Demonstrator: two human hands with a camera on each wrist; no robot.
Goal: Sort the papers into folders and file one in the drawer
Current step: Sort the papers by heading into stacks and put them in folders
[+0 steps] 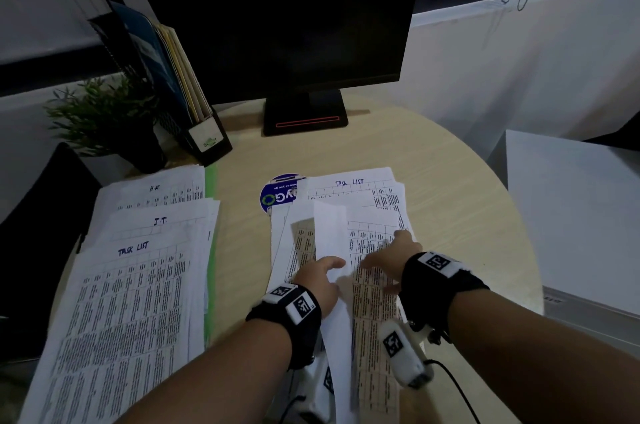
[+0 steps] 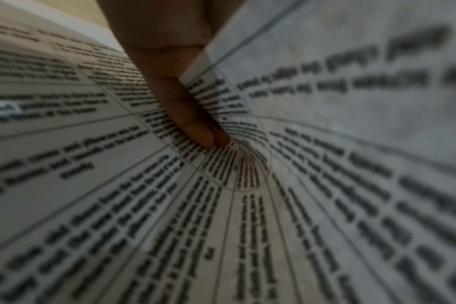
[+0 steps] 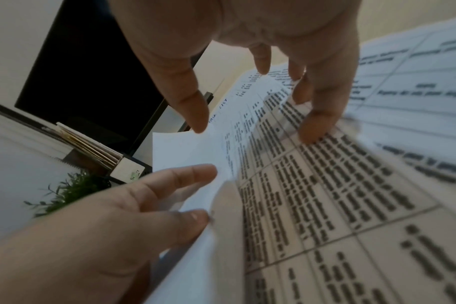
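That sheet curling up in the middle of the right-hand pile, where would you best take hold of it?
By its lifted long edge, from the left: the curled sheet already stands off the pile there, so fingers slip under it. The left hand pinches it there, while the right hand presses the pile flat.

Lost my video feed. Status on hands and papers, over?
Left hand pinching a lifted white sheet. Right hand flat, pressing the loose printed paper stack. Sorted labelled piles on the beige desk's left. Nothing blocking.
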